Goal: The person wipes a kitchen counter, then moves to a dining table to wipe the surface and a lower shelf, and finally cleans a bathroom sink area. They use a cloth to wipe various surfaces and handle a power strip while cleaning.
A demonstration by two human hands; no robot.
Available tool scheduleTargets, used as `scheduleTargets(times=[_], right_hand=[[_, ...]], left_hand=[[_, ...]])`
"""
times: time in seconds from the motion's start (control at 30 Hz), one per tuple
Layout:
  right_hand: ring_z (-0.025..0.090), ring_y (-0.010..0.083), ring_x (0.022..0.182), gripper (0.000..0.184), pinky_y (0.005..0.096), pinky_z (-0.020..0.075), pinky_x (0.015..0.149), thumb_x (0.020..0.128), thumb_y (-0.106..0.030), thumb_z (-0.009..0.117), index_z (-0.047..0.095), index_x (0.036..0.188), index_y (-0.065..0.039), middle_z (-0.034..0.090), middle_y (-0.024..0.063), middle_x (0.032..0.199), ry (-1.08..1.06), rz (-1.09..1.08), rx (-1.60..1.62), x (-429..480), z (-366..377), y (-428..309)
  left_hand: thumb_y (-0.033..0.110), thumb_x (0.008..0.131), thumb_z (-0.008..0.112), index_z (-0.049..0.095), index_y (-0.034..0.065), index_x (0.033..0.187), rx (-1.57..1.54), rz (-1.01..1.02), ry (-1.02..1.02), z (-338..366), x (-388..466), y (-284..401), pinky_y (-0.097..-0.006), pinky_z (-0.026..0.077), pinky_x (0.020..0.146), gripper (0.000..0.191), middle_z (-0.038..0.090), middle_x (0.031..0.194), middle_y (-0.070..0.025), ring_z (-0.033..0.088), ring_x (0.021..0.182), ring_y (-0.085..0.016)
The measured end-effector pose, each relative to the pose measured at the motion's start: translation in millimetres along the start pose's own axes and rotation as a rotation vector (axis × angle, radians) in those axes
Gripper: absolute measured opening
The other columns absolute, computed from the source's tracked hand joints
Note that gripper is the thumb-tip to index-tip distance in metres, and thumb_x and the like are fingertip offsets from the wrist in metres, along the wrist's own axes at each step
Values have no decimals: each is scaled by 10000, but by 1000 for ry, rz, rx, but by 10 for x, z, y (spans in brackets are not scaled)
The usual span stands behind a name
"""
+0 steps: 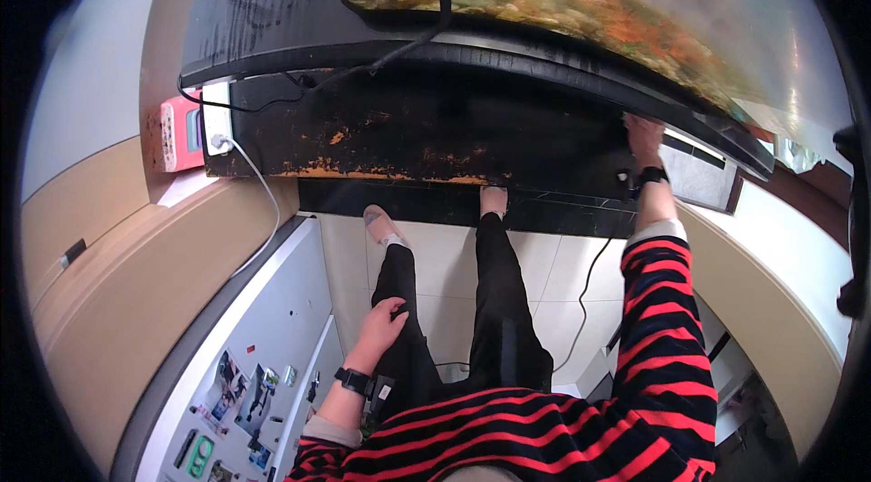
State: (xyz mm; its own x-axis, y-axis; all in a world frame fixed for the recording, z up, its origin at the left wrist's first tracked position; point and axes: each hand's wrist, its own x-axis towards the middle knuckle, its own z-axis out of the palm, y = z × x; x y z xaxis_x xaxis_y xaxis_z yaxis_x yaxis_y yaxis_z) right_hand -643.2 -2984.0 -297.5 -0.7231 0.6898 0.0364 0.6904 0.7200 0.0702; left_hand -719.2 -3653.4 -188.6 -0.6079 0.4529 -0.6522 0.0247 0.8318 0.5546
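Observation:
My left hand (pixel 382 327) hangs loosely curled in front of my left thigh, with nothing visible in it. My right hand (pixel 644 133) reaches forward to the right end of a black wooden cabinet (pixel 401 121), just under the overhanging black rim (pixel 544 67) of a fish tank. Its fingertips are hard to make out there, so whether they grip anything is unclear. Behind the rim, pebbles and orange-red decor (pixel 612 12) show through the aquarium glass. Both wrists wear black straps; a small device sits beside each.
A black cable (pixel 408 46) crosses the tank rim. At left stand a white power strip (pixel 218 116) with a plugged-in white cord (pixel 265 189) and a pink box (pixel 182 135). A white refrigerator door (pixel 272 346) bears photos and magnets. A thin cable (pixel 584 291) trails over the floor tiles.

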Motion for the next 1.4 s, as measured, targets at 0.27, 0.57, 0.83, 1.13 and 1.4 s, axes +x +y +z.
scheduleTargets(times=[0.27, 0.57, 0.83, 1.13, 1.4], right_hand=[[260, 448, 1348, 663, 510, 250, 1114, 901, -295, 559, 257, 1482, -188, 266, 240, 1480, 174, 301, 283, -1420, 532, -193], [106, 446, 1420, 679, 651, 160, 1080, 866, -465, 573, 345, 1458, -224, 156, 208, 1542, 112, 180, 395, -1067, -483, -3528], [209, 312, 1426, 459, 634, 185, 1094, 866, -191, 534, 493, 1318, -263, 318, 54, 1509, -51, -601, 489, -1849, -1129, -5067], [377, 336, 1319, 540, 482, 380, 1016, 863, -51, 499, 455, 1363, -250, 370, 99, 1467, 73, -115, 395, -1714, -399, -1528], [470, 404, 1176, 464, 463, 418, 968, 818, -66, 550, 472, 1275, -79, 534, 248, 1201, 19, 793, 546, -1437, -1, -185]], left_hand=[[166, 812, 672, 608, 18, 1089, 80, 177, -44, 50, -88, 159, -401, 499, 866, 321, 637, 1067, -177, 617, 986, -337], [137, 821, 672, 600, 13, 1100, -92, 86, 58, -489, -247, -768, -377, 517, 828, 314, 647, 1048, -168, 642, 933, -309], [151, 811, 682, 613, 33, 1096, 167, 107, 143, -785, -591, -656, -406, 515, 831, 316, 648, 1063, -183, 634, 941, -345], [165, 811, 678, 608, 42, 1101, 290, 143, 69, -570, -398, 381, -422, 506, 836, 323, 638, 1044, -195, 615, 976, -355], [158, 819, 665, 597, 30, 1107, 243, 180, -19, -269, -472, 605, -423, 493, 876, 323, 627, 1096, -185, 597, 1020, -366]])
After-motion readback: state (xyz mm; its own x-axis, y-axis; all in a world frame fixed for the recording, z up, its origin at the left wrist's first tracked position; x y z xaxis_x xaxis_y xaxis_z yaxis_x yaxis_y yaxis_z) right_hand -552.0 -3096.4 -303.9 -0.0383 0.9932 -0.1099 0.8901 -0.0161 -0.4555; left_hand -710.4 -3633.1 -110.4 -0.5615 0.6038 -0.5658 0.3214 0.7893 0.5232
